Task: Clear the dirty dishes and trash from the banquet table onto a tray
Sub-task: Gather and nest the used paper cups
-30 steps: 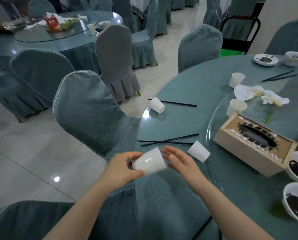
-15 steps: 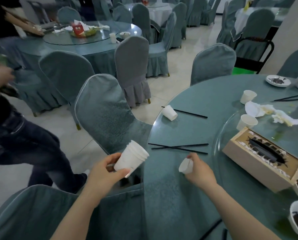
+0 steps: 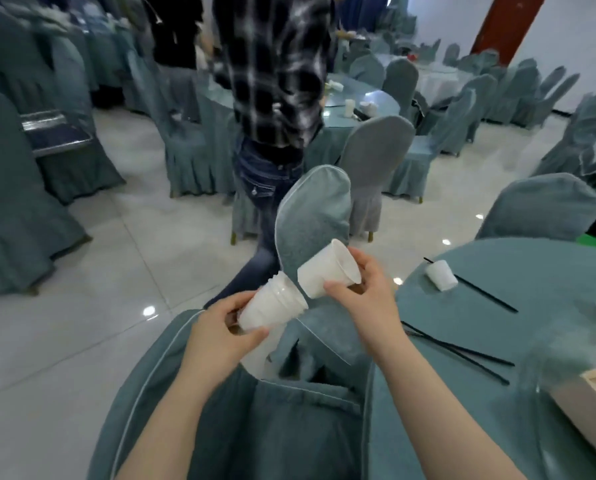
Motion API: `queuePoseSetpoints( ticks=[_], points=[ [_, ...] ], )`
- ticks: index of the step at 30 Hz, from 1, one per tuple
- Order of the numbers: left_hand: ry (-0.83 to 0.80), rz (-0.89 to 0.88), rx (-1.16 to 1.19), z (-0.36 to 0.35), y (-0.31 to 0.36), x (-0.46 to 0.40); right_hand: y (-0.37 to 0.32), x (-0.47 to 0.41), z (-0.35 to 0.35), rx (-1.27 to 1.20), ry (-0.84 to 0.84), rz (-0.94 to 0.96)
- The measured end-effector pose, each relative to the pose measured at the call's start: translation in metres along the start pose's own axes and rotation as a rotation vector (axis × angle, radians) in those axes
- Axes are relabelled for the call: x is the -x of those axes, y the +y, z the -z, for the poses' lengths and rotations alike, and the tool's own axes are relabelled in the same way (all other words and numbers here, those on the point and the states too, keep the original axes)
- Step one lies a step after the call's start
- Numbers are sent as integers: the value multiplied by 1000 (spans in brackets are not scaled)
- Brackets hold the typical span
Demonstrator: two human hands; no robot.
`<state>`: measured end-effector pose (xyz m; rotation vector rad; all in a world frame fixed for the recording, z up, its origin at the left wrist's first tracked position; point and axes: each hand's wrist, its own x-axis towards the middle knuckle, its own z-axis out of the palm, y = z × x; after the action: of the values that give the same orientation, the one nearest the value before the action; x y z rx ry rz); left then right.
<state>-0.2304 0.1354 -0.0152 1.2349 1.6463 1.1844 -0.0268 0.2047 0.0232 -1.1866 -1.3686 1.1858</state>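
In the head view, a stack of white cups (image 3: 272, 306) is gripped near its base by the left hand (image 3: 220, 336), fingers and thumb curled round it, the open mouth tilted up and to the right. A single white cup (image 3: 327, 273) is pinched at its rim by the right hand (image 3: 366, 299), its base pointed down-left and held just at the mouth of the stack; whether the two touch cannot be told. Both are held above a grey-green chair cover (image 3: 310, 223), to the left of the banquet table (image 3: 463, 341). On the table, at the far right, another white cup (image 3: 441, 275) is seen lying on its side beside a black chopstick (image 3: 487, 294). Nearer, a pair of black chopsticks (image 3: 463, 351) is laid on the cloth. At the right edge a wooden box (image 3: 591, 400) is partly seen. Further off, a person in a plaid shirt (image 3: 272, 74) is seen standing between chairs.
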Motion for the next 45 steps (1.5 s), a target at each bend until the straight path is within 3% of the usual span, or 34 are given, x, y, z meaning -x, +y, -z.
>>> queuePoseSetpoints(
  ticks=[3,5,12,18,24,29,35,45],
  points=[
    [66,-11,2,40,-11,12,-12,8,-59,134,-279,-21],
    [119,-31,-3,73,-17,20,-18,18,-95,160,-363,-12],
    [243,-34,-20,196,-50,49,-28,60,-232,198,-423,-12],
    [283,-55,-210,307,-86,70,-29,100,-358,68,-404,-60],
    [337,18,-203,398,-117,92,-37,122,-449,35,-483,-79],
    [390,61,-118,452,-133,86,-28,114,-480,17,-485,-122],
    [371,80,-47,487,-136,53,-18,69,-461,113,-376,-154],
    [292,6,-83,479,-121,-112,-3,-74,-417,177,-299,-154]
  ],
)
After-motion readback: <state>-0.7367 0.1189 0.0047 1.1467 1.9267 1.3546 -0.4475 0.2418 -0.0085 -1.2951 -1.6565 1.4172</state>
